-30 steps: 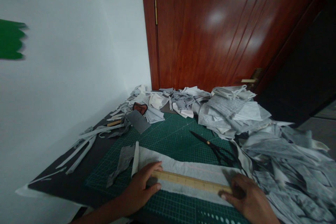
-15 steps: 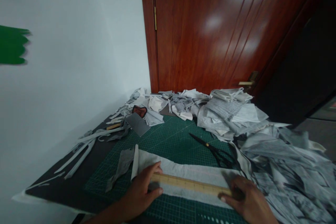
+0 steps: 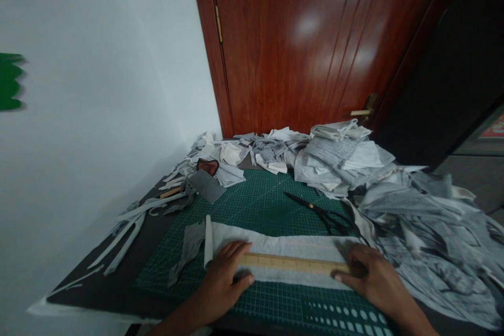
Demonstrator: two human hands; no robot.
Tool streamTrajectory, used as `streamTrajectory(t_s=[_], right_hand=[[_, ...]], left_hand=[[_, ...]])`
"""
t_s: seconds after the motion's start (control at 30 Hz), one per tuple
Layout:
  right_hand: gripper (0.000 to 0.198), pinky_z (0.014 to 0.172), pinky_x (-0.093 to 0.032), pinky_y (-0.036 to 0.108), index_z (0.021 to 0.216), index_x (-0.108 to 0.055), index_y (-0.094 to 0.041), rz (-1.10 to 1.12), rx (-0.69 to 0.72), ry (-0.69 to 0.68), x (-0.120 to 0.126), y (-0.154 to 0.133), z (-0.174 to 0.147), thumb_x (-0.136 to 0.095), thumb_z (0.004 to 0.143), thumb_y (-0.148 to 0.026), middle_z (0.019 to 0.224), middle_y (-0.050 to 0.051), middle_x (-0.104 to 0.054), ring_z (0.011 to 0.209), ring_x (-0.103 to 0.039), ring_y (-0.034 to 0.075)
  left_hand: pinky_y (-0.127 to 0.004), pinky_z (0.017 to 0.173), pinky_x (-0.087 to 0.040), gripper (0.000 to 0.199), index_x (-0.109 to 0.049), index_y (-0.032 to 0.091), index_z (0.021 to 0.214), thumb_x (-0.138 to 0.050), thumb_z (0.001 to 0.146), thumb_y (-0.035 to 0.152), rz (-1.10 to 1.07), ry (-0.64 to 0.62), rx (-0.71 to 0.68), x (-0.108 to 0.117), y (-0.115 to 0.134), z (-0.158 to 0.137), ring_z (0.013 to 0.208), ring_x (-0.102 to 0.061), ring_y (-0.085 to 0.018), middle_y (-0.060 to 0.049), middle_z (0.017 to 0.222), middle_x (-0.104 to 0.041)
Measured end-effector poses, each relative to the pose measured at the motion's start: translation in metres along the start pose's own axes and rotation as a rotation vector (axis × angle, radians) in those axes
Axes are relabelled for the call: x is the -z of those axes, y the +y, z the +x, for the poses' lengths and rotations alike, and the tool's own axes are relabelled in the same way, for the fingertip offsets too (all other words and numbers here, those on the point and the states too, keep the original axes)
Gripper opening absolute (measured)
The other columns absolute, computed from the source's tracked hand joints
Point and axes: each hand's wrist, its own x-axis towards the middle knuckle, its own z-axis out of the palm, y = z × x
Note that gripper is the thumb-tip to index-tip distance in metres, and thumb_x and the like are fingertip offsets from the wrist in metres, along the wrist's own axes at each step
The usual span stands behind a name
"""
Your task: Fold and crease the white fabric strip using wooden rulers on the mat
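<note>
A strip of pale grey cloth (image 3: 283,243) lies across the green cutting mat (image 3: 260,205), its left end folded or rolled up. On the cloth rests a wooden ruler (image 3: 293,263), roughly lengthwise. My left hand (image 3: 224,281) is closed over the ruler's left end, thumb on the near side and fingers on the far side. At the right end, my right hand (image 3: 370,273) grips the ruler between thumb and curled fingers. Black scissors (image 3: 313,207) lie just beyond the cloth, blades pointing to the far left. Both ruler ends are hidden under my hands.
Heaped grey and white cloth (image 3: 433,220) covers the right side; a folded stack (image 3: 338,160) stands behind it. Fabric scraps (image 3: 271,147) line the back edge. Narrow strips (image 3: 126,244) lie at left. A grey scrap (image 3: 191,244) sits beside the cloth. Wall and wooden door (image 3: 283,52) stand behind.
The view has shifted a little, showing more of the mat's near edge. Both hands stay on the ruler, and the ruler still lies on the cloth.
</note>
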Motion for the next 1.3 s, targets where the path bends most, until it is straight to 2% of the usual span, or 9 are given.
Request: streamTrajectory(t_s=[0.23, 0.43, 0.77, 1.03, 1.3], right_hand=[[0.041, 0.067, -0.044, 0.034, 0.071, -0.057, -0.023, 0.004, 0.018, 0.015, 0.007, -0.007, 0.001, -0.076, 0.082, -0.059, 0.074, 0.001, -0.064, 0.071, -0.062, 0.022], [0.041, 0.069, -0.044, 0.034, 0.075, -0.059, -0.023, 0.018, 0.022, 0.039, 0.004, -0.003, 0.0, -0.079, 0.08, -0.058, 0.076, 0.002, -0.064, 0.073, -0.062, 0.023], [0.042, 0.066, -0.044, 0.035, 0.072, -0.055, -0.024, 0.012, 0.062, 0.063, 0.003, 0.0, -0.002, -0.079, 0.081, -0.057, 0.073, 0.002, -0.063, 0.07, -0.061, 0.023], [0.043, 0.068, -0.044, 0.035, 0.073, -0.055, -0.024, 0.005, 0.116, 0.076, 0.001, 0.005, -0.002, -0.076, 0.084, -0.06, 0.076, 0.001, -0.061, 0.073, -0.061, 0.023], [0.043, 0.068, -0.044, 0.035, 0.075, -0.057, -0.024, 0.001, 0.099, 0.081, 0.003, 0.005, -0.003, -0.075, 0.084, -0.062, 0.077, 0.002, -0.062, 0.074, -0.062, 0.023]], left_hand=[[-0.05, 0.114, -0.045, 0.041, -0.064, 0.028, 0.133, -0.063, 0.092, 0.02, -0.016, 0.014, -0.049, 0.004, 0.012, 0.008, 0.131, -0.056, -0.029, -0.006, 0.135, -0.065], [-0.045, 0.106, -0.048, 0.03, -0.067, 0.029, 0.122, -0.061, 0.094, 0.02, -0.052, 0.043, -0.078, 0.001, 0.013, 0.013, 0.121, -0.058, -0.026, -0.004, 0.124, -0.066], [-0.041, 0.105, -0.05, 0.029, -0.068, 0.03, 0.12, -0.06, 0.094, 0.018, -0.064, 0.106, -0.09, 0.0, 0.015, 0.011, 0.119, -0.06, -0.024, -0.003, 0.121, -0.067], [-0.044, 0.106, -0.05, 0.031, -0.065, 0.026, 0.125, -0.061, 0.095, 0.017, -0.056, 0.147, -0.073, -0.009, 0.009, 0.01, 0.12, -0.059, -0.025, -0.006, 0.122, -0.064], [-0.042, 0.1, -0.05, 0.02, -0.071, 0.025, 0.109, -0.061, 0.095, 0.017, -0.066, 0.163, -0.071, -0.009, 0.01, 0.012, 0.111, -0.059, -0.024, -0.005, 0.111, -0.064]])
